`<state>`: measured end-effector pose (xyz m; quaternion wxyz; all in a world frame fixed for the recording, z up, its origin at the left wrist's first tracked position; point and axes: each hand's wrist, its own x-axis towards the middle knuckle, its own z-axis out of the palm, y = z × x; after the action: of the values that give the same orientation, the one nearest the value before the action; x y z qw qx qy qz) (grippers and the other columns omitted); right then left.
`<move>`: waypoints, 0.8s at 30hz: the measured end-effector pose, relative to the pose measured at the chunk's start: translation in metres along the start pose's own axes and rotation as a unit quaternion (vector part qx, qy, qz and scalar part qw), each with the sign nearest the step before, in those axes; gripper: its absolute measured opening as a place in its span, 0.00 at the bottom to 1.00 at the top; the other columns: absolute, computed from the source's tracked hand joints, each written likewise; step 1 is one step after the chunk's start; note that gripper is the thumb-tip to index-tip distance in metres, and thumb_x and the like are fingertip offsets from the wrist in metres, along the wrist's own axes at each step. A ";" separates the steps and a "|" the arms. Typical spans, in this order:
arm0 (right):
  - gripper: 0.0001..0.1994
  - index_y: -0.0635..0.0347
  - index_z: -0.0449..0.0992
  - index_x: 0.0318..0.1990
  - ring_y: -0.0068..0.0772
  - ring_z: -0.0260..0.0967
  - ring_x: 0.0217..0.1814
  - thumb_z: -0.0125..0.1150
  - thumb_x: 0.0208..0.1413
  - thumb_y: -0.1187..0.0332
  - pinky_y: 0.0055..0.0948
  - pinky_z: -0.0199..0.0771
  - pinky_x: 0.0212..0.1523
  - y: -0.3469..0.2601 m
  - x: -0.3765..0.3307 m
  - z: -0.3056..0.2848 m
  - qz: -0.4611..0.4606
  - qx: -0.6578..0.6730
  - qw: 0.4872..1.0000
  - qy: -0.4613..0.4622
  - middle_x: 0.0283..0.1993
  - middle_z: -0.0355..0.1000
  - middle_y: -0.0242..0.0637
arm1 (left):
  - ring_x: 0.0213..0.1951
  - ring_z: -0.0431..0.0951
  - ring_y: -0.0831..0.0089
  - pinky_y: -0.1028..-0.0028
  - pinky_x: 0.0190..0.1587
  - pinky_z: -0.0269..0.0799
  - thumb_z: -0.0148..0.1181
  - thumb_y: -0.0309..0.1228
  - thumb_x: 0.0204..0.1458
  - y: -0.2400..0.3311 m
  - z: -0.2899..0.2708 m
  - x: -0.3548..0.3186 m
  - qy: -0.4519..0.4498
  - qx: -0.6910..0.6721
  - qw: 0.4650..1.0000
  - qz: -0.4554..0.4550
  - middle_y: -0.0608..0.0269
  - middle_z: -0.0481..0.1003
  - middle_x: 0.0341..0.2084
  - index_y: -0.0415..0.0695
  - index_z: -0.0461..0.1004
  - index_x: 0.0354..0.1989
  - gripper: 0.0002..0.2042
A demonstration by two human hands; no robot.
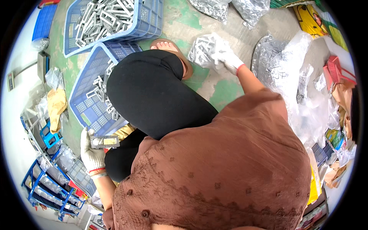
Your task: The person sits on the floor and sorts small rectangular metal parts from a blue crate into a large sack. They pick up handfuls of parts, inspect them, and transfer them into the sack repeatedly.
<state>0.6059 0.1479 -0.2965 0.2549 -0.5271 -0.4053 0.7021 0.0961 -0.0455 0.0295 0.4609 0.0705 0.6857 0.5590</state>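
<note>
Left hand [92,156], 8 o'clock: grip pinching grey rectangular part [101,142] by lower edge of near blue crate [87,110]. Right hand [229,60], 1 o'clock, on clear bag of grey parts [202,51]; can't tell if grip pinches. Open floor [176,23] at 12, between far blue crate [147,23] and bags. Dark handwriting on clear plastic [276,69], 2 o'clock.
</note>
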 end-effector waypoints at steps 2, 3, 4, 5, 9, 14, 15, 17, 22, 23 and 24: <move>0.15 0.57 0.80 0.35 0.25 0.67 0.29 0.66 0.53 0.54 0.27 0.69 0.33 0.009 0.018 0.001 0.132 -0.043 0.989 0.052 0.31 0.74 0.30 | 0.46 0.77 0.68 0.63 0.52 0.72 0.59 0.30 0.60 -0.001 0.002 0.000 0.026 0.006 1.000 0.009 0.59 0.79 0.44 0.40 0.75 0.55 0.15; 0.16 0.57 0.80 0.36 0.27 0.67 0.30 0.66 0.53 0.53 0.27 0.70 0.34 0.000 0.015 0.007 0.084 -0.049 0.993 0.063 0.31 0.75 0.31 | 0.46 0.77 0.68 0.63 0.52 0.72 0.59 0.30 0.60 0.003 0.005 0.005 0.032 0.013 0.999 0.017 0.59 0.79 0.44 0.40 0.75 0.55 0.15; 0.16 0.56 0.81 0.36 0.28 0.68 0.30 0.66 0.53 0.52 0.28 0.70 0.34 -0.013 0.010 0.011 0.040 -0.065 0.995 0.068 0.32 0.75 0.33 | 0.46 0.77 0.68 0.64 0.51 0.72 0.59 0.30 0.60 0.001 0.004 0.006 0.030 0.010 0.999 0.020 0.59 0.79 0.44 0.40 0.75 0.55 0.15; 0.17 0.56 0.81 0.37 0.29 0.69 0.30 0.66 0.52 0.52 0.29 0.71 0.35 -0.025 0.006 0.014 -0.005 -0.079 0.994 0.072 0.33 0.76 0.34 | 0.45 0.76 0.68 0.64 0.51 0.72 0.59 0.30 0.60 0.001 0.002 0.007 0.029 0.008 0.999 0.023 0.59 0.79 0.44 0.40 0.75 0.55 0.16; 0.20 0.53 0.81 0.46 0.39 0.75 0.40 0.66 0.51 0.50 0.38 0.75 0.41 -0.049 -0.010 -0.004 0.109 -0.424 0.896 0.080 0.45 0.78 0.44 | 0.45 0.76 0.69 0.65 0.49 0.72 0.59 0.30 0.60 -0.003 -0.004 0.009 -0.005 0.004 1.000 0.015 0.60 0.79 0.44 0.40 0.75 0.55 0.16; 0.30 0.57 0.73 0.56 0.51 0.71 0.59 0.66 0.45 0.53 0.41 0.73 0.56 -0.038 -0.036 -0.006 0.176 -0.494 0.799 0.293 0.59 0.71 0.53 | 0.43 0.76 0.70 0.67 0.46 0.72 0.59 0.31 0.60 -0.020 -0.009 0.003 0.044 -0.004 0.999 0.019 0.61 0.79 0.44 0.41 0.75 0.56 0.16; 0.32 0.56 0.72 0.58 0.52 0.71 0.60 0.66 0.45 0.52 0.41 0.72 0.57 -0.023 -0.037 -0.010 0.195 -0.457 0.822 0.280 0.61 0.70 0.53 | 0.43 0.76 0.70 0.67 0.46 0.72 0.59 0.31 0.60 -0.021 -0.011 0.004 0.040 -0.002 0.999 0.016 0.61 0.79 0.44 0.41 0.74 0.56 0.16; 0.35 0.55 0.71 0.60 0.52 0.70 0.61 0.68 0.44 0.50 0.41 0.72 0.58 0.022 -0.033 -0.022 0.232 -0.375 0.862 0.251 0.63 0.69 0.53 | 0.45 0.76 0.67 0.63 0.51 0.70 0.58 0.30 0.60 -0.017 -0.006 0.005 0.021 -0.018 1.000 0.003 0.60 0.78 0.44 0.41 0.75 0.55 0.16; 0.23 0.60 0.82 0.46 0.49 0.75 0.49 0.66 0.48 0.51 0.41 0.72 0.48 0.076 -0.009 -0.034 0.298 -0.277 0.908 0.096 0.47 0.77 0.54 | 0.46 0.76 0.67 0.61 0.53 0.70 0.58 0.30 0.60 -0.014 -0.007 0.007 0.008 -0.014 1.000 0.004 0.59 0.78 0.45 0.41 0.74 0.56 0.16; 0.21 0.60 0.83 0.44 0.46 0.75 0.43 0.65 0.49 0.53 0.40 0.72 0.41 0.050 -0.021 -0.025 0.320 -0.275 0.902 0.094 0.42 0.77 0.51 | 0.46 0.76 0.67 0.61 0.53 0.70 0.58 0.30 0.60 -0.014 -0.005 0.004 0.011 -0.010 1.000 0.007 0.60 0.78 0.44 0.41 0.74 0.56 0.16; 0.19 0.59 0.84 0.42 0.43 0.76 0.37 0.64 0.50 0.54 0.39 0.73 0.34 0.026 -0.031 -0.021 0.313 -0.257 0.907 0.114 0.37 0.77 0.48 | 0.46 0.76 0.67 0.61 0.53 0.70 0.58 0.30 0.60 -0.012 -0.005 0.002 0.015 -0.008 1.000 0.011 0.60 0.78 0.44 0.41 0.74 0.56 0.16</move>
<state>0.6373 0.1154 -0.3042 -0.0779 -0.7505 -0.3540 0.5526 0.0968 -0.0524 0.0185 0.4451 0.0658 0.6868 0.5708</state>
